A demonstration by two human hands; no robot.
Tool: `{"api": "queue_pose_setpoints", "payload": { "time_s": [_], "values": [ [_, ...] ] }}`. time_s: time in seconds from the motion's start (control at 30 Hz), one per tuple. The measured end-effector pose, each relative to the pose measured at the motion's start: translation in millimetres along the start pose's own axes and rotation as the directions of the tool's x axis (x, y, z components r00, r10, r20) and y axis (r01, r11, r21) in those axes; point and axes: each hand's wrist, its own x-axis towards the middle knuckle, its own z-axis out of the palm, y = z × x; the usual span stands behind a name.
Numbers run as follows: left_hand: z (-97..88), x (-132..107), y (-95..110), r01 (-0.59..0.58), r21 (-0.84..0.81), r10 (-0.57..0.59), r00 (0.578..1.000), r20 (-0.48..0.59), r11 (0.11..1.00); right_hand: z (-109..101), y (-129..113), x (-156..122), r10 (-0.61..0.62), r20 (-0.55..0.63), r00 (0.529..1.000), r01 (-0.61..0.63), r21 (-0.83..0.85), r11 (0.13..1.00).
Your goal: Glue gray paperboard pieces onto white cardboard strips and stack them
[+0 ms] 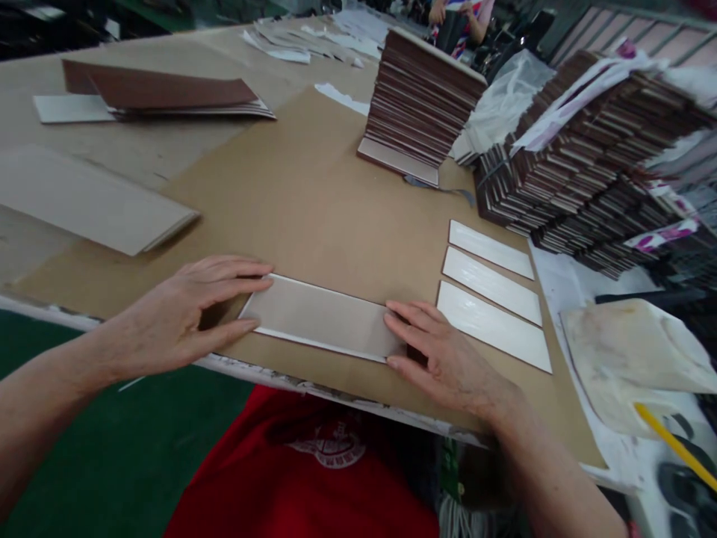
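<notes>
A long grey-beige rectangular panel [322, 317] lies flat near the front edge of a brown cardboard sheet [302, 194]. My left hand [179, 317] holds its left end, thumb and fingers pinching that short edge. At the other end my right hand [442, 351] grips the right short edge, fingers curled over it. Three white glossy strips [493, 291] lie side by side just right of my right hand.
A tall stack of brown-edged panels [420, 104] stands behind. Larger piles of the same [582, 157] fill the right. Beige boards [84, 198] lie at left, brown folded sheets [162, 90] at far left. A stained cloth [632, 351] and yellow stick [675, 444] sit at right.
</notes>
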Motion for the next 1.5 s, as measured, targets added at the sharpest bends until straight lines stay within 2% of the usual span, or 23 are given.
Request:
{"api": "queue_pose_setpoints", "payload": {
  "time_s": [0.47, 0.63, 0.77, 0.87, 0.93, 1.0, 1.1, 1.2, 1.27, 1.37, 1.5],
  "values": [
    [5.9, -3, -9, -0.033, 0.022, 0.033, 0.999, -0.014, 0.999, 7, -2, -6, -0.029, -0.024, 0.999, 0.028, -0.026, 0.999],
    [6.4, -3, -10, -0.051, 0.048, 0.051, 0.999, -0.004, 0.998, 9, -8, -7, 0.011, 0.031, 0.999, -0.008, -0.085, 0.996],
    [4.9, -3, -9, -0.072, 0.095, 0.073, 0.997, -0.013, 0.993, 10, -13, -6, 0.032, 0.014, 0.999, -0.03, -0.145, 0.989],
    [-0.1, -1, -9, -0.088, 0.132, 0.083, 0.996, 0.044, 0.987, 7, -19, -1, -0.001, 0.03, 1.0, 0.006, -0.162, 0.987],
    [-5.4, 3, -5, -0.155, 0.157, 0.137, 0.983, 0.119, 0.975, 5, -28, 5, -0.015, 0.044, 0.999, 0.023, -0.176, 0.984],
    [-10.5, 10, 4, -0.23, 0.211, 0.196, 0.966, 0.168, 0.95, 4, -39, 12, 0.002, 0.042, 0.999, 0.006, -0.201, 0.98],
    [-13.5, 21, 27, -0.27, 0.335, 0.204, 0.954, 0.219, 0.903, 5, -55, 24, 0.038, 0.037, 0.999, -0.028, -0.246, 0.969],
    [-9.4, 30, 47, -0.258, 0.434, 0.16, 0.955, 0.251, 0.863, 9, -62, 31, 0.062, 0.028, 0.998, -0.052, -0.274, 0.96],
    [-5.7, 31, 52, -0.24, 0.474, 0.126, 0.957, 0.26, 0.847, 11, -61, 29, 0.066, 0.02, 0.998, -0.058, -0.267, 0.962],
    [-2.4, 24, 46, -0.2, 0.46, 0.088, 0.963, 0.254, 0.865, 14, -54, 17, 0.075, 0.018, 0.997, -0.069, -0.241, 0.968],
    [0.5, 7, 29, -0.108, 0.333, 0.047, 0.981, 0.188, 0.937, 16, -41, -15, 0.138, -0.008, 0.99, -0.136, -0.216, 0.967]
  ]
}}
